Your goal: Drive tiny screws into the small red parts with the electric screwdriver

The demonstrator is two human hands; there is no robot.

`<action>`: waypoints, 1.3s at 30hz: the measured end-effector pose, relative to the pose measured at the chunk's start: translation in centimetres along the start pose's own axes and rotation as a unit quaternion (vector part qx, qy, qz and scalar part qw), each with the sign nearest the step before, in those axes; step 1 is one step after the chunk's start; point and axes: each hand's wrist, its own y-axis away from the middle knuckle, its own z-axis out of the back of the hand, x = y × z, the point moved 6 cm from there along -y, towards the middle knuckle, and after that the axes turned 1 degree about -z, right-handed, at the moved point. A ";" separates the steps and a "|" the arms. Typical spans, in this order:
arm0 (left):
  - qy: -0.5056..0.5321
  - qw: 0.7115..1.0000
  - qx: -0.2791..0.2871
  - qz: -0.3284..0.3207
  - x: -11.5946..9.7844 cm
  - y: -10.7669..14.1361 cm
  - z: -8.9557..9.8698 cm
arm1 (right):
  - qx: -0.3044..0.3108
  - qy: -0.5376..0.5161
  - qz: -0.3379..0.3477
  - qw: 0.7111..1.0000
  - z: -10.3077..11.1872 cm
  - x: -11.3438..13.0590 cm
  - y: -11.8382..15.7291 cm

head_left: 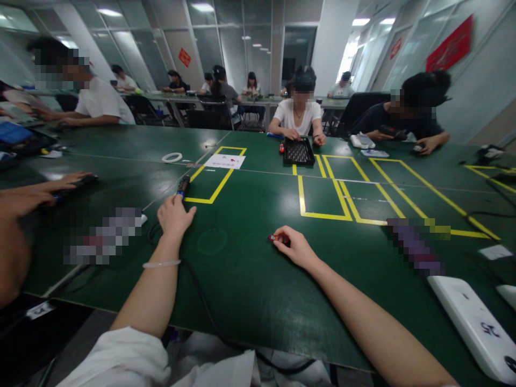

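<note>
My left hand [174, 216] reaches forward over the green table, palm down. Its fingertips are around the near end of a black cylindrical tool [184, 185] with a blue band, and the thumb stands out to the side. Part of the tool is hidden under the fingers. Closer to the middle, my right hand [296, 247] pinches a small red-and-black piece [276, 237] between thumb and fingers, just above or on the tabletop. Most of that piece is covered, so its kind is unclear.
Yellow tape outlines [326, 216] mark the table [242, 290]. A printed sheet [224, 161] lies ahead. Across sits a person with a black tray [299, 152]. A white device [470, 322] is at my right; a black cable [201, 295] crosses near my left arm.
</note>
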 end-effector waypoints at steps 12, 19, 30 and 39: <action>-0.027 0.989 0.116 0.092 4.6 -1.6 -1.7 | 0.004 -0.001 0.000 1.000 -0.2 -0.3 0.1; -0.032 0.992 0.092 0.080 1.6 -0.6 -1.6 | 0.004 0.001 0.007 1.000 -0.2 -0.1 0.0; 0.033 0.973 0.119 -0.196 -12.7 6.8 -2.4 | -0.010 0.023 0.004 1.000 -0.2 -0.6 0.0; 0.133 0.898 0.159 -0.389 -19.2 13.1 -1.1 | -0.036 0.037 -0.008 0.999 0.1 -0.9 -0.2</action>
